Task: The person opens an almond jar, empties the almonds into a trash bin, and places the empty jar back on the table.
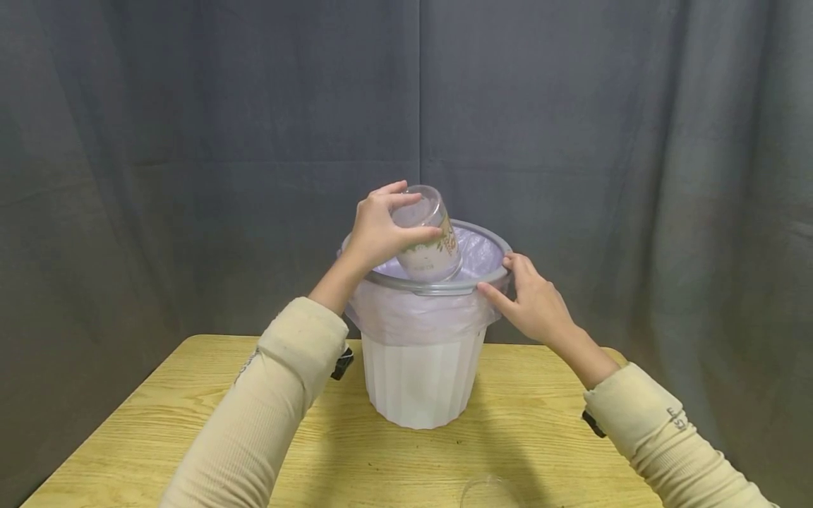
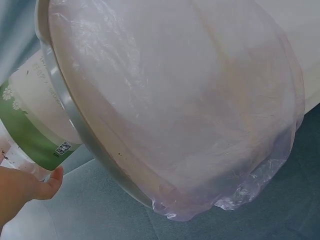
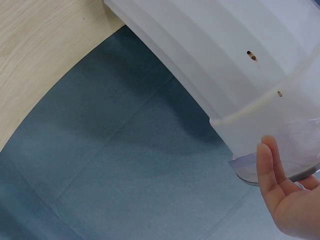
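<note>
A clear plastic cup [image 1: 427,243] printed with leaves is held upside down by my left hand [image 1: 381,224], thumb on its near side and fingers about its base. Its mouth end sits within the opening of a white ribbed trash bin [image 1: 422,381]. Green printing and a small code mark show on the cup [image 2: 35,115] in the left wrist view. My right hand [image 1: 536,300] touches the bin's grey rim [image 1: 438,288] at the right. In the right wrist view, straight fingers [image 3: 267,165] lie against the bin's outside.
A pale purple liner bag [image 1: 416,317] is folded over the rim. On the wooden table [image 1: 254,423], a clear round plastic piece [image 1: 489,490] lies near the front edge, partly cut off. Grey curtains [image 1: 254,141] hang behind.
</note>
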`<state>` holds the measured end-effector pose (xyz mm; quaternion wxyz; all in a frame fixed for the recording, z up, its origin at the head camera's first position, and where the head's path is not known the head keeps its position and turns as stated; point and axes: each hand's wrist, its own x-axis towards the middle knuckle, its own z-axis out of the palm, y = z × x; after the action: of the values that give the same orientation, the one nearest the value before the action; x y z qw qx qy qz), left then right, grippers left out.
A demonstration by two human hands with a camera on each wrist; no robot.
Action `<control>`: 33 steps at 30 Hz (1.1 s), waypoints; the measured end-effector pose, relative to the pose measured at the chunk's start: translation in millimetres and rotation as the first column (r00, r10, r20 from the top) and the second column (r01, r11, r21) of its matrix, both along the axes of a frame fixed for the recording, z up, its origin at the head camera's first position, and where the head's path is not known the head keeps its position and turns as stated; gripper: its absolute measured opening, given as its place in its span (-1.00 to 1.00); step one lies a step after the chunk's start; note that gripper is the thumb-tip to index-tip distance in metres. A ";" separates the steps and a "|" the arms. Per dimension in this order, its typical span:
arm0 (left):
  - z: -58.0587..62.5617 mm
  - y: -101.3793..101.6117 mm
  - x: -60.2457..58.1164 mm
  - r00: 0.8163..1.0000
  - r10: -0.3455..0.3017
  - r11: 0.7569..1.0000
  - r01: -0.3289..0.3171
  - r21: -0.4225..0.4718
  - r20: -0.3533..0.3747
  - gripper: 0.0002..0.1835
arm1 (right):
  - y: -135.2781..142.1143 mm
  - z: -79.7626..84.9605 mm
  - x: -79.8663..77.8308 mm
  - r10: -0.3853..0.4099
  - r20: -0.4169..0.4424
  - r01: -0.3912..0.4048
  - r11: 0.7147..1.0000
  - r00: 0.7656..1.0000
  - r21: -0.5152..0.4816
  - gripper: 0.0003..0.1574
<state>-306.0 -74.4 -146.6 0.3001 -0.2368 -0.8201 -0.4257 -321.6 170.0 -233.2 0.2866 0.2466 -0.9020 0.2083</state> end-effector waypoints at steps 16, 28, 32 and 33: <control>-0.8 1.9 0.2 0.990 0.068 0.997 -0.071 -0.024 -0.123 -0.01 | 0.3 -0.8 -1.3 -0.001 -0.007 0.001 1.000 1.000 -0.002 -0.11; -5.8 4.2 -1.0 0.989 0.061 0.998 -0.061 -0.001 -0.137 -0.06 | 0.4 -1.8 -1.9 0.005 -0.015 -0.005 1.000 1.000 -0.006 -0.11; -7.4 3.9 -0.8 0.984 0.084 0.996 -0.078 0.043 -0.158 -0.13 | 0.2 -1.8 -2.2 0.003 -0.013 -0.003 1.000 1.000 -0.008 -0.11; -7.6 3.7 -0.6 0.983 0.091 0.995 -0.083 0.055 -0.161 -0.15 | 0.2 -1.7 -2.2 0.002 -0.012 -0.002 1.000 1.000 -0.008 -0.11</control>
<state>-306.5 -70.6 -154.2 0.3903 -0.2275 -0.7919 -0.4108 -323.8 170.2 -234.9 0.2929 0.2478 -0.8991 0.2109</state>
